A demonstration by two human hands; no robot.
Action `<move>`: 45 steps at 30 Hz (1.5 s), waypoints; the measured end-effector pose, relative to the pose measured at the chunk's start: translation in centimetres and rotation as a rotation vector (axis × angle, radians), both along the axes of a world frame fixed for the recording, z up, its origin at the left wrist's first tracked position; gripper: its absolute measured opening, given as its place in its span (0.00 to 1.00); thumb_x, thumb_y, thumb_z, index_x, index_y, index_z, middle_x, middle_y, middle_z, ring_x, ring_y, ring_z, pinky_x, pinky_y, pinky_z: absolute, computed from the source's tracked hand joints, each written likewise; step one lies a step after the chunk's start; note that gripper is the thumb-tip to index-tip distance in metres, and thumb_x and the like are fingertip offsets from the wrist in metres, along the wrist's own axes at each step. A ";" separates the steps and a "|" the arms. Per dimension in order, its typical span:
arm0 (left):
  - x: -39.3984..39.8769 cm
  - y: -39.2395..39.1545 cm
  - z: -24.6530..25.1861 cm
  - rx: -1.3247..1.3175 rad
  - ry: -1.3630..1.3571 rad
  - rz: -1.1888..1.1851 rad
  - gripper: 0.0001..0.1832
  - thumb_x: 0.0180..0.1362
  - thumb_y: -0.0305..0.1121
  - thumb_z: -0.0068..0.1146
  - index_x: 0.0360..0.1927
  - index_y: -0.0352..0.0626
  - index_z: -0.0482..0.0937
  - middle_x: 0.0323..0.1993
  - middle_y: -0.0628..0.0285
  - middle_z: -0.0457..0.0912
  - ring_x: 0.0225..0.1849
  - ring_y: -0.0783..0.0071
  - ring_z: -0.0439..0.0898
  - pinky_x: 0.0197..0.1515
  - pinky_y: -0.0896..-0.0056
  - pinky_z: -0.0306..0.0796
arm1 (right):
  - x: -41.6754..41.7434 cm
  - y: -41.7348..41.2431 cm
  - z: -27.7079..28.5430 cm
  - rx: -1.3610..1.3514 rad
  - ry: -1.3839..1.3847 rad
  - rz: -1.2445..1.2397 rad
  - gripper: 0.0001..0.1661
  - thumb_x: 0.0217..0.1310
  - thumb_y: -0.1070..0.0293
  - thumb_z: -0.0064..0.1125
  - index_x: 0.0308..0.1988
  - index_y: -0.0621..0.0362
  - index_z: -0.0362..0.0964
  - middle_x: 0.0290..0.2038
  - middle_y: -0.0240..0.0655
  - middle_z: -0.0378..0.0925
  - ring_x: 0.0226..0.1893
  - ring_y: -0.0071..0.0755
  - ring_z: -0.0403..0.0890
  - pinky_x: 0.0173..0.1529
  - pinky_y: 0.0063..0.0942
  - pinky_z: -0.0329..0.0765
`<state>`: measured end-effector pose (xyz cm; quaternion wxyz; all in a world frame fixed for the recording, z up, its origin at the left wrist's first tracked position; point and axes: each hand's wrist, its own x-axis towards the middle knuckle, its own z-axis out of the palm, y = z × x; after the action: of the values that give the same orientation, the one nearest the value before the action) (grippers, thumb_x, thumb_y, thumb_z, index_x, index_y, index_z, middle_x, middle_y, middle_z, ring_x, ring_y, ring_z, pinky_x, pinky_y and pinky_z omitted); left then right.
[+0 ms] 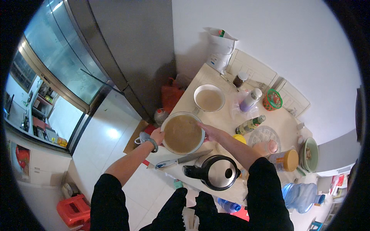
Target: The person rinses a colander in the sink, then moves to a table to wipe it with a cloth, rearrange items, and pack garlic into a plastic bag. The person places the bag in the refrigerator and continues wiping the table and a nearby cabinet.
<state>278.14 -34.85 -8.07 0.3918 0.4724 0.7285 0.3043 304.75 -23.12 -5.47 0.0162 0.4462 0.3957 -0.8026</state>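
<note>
Between my two hands is a large white-rimmed bowl (pixel 183 133) full of a cloudy brown liquid. My left hand (pixel 157 137), with a bangle at the wrist, grips its left rim. On the opposite side my right hand (pixel 208 132) holds the rim, thumb on top and fingers partly hidden beneath. The bowl is at the table's left edge; whether its base touches the tabletop is hidden. Just beyond it stands a second white bowl (pixel 209 98) with paler cloudy liquid. A kitchen knife (pixel 194 156) lies near the bowl's front side, beside an electric kettle (pixel 221 173) with a black handle.
On the table (pixel 193 101) stand a purple flask (pixel 250 100), a green-labelled bottle (pixel 250 125), a lidded jar (pixel 240 79), a small basket (pixel 272 100) and a yellow-lidded tub (pixel 284 160). A white sack (pixel 221 50) leans at the wall. A large water bottle (pixel 301 196) is at the right.
</note>
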 end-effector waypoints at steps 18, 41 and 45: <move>-0.8 -0.5 0.2 -0.363 -0.423 0.086 0.24 0.57 0.44 0.45 0.57 0.58 0.56 0.52 0.64 0.65 0.50 0.64 0.68 0.42 0.51 0.67 | 2.2 -2.4 6.5 0.836 -0.135 -0.075 0.33 0.58 0.50 0.45 0.55 0.62 0.56 0.50 0.44 0.67 0.52 0.36 0.67 0.57 0.30 0.63; 28.4 -8.2 26.6 0.732 -0.059 -0.066 0.35 0.59 0.49 0.37 0.63 0.40 0.42 0.55 0.45 0.64 0.57 0.57 0.64 0.58 0.56 0.54 | 37.3 -28.9 -1.4 0.882 -0.994 -0.442 0.29 0.41 0.68 0.60 0.48 0.48 0.64 0.47 0.41 0.66 0.47 0.48 0.67 0.49 0.39 0.67; 36.0 -9.3 26.6 0.598 -0.373 -0.245 0.32 0.58 0.34 0.39 0.63 0.36 0.43 0.48 0.46 0.71 0.45 0.61 0.74 0.48 0.64 0.67 | 41.0 -29.5 0.1 0.928 -0.844 -0.808 0.23 0.41 0.71 0.57 0.43 0.54 0.67 0.39 0.43 0.72 0.40 0.48 0.72 0.45 0.35 0.70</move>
<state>314.17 -44.11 18.50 0.3960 0.5860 0.4615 0.5356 345.72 -52.60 -5.34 -0.3196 0.7880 0.4593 -0.2569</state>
